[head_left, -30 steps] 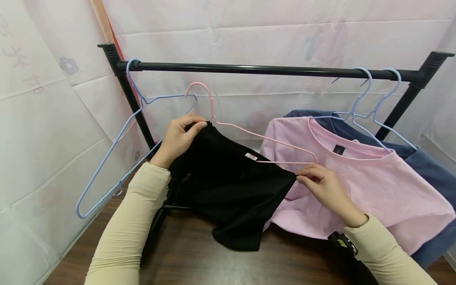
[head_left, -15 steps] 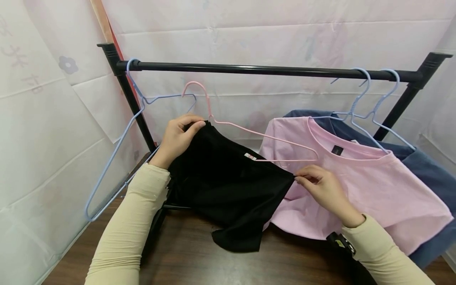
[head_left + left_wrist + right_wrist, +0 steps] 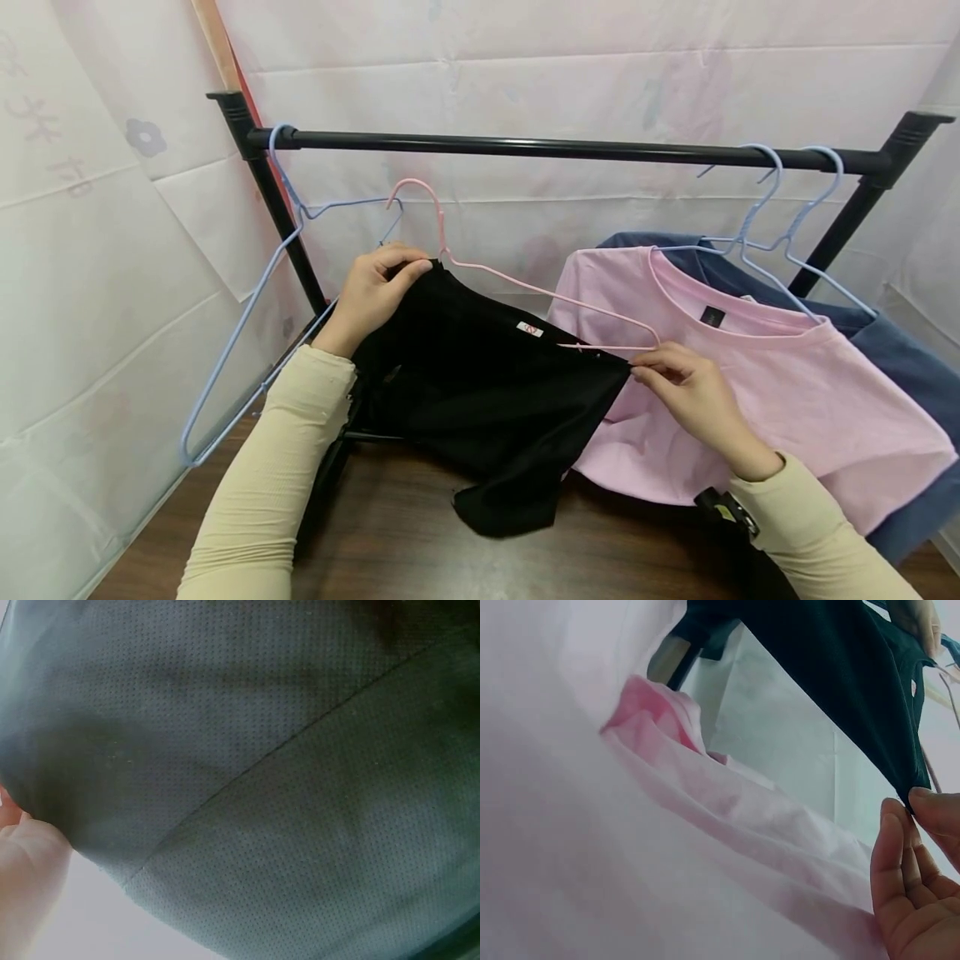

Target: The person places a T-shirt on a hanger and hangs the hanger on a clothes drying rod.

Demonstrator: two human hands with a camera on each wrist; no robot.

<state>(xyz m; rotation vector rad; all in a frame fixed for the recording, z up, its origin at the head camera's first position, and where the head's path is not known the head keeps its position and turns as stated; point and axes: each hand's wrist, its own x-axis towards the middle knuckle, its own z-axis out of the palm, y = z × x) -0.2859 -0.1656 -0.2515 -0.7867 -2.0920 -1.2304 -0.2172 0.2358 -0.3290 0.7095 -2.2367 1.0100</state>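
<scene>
Moved: your right hand (image 3: 693,392) has gone slightly right and up since the earlier frames, drawing the black shirt's (image 3: 480,392) corner with it, so the top edge now runs tighter along the pink hanger (image 3: 525,287).
Hanger: its lower arm has dipped; the right tip sits just beside your right fingertips, where earlier it stood a little above them.
Left hand: your left hand (image 3: 375,287) has barely shifted. Its fingers curl over the shirt's upper left corner, just beside the hanger's neck, and grip cloth there.
Right hand: thumb and fingertips pinch the shirt's right corner; the right wrist view shows the dark point of cloth caught at the fingertips (image 3: 915,802), the other fingers loosely extended.
Shirt: held in the air between your two hands, below the rail (image 3: 562,148) and left of the pink tee (image 3: 787,400); its lower part droops toward the tabletop (image 3: 420,558).
Left wrist view: only dark cloth (image 3: 262,772) close up; no fingers shown plainly.
Blue hanger: the empty one (image 3: 247,317) on the rail's left end has swung a little since a second ago.
Meaning: the shirt looks closer to sitting square on the hanger; the hook is not on the rail.
Others: the pink tee and a blue tee (image 3: 900,358) hang on the right, unchanged.
</scene>
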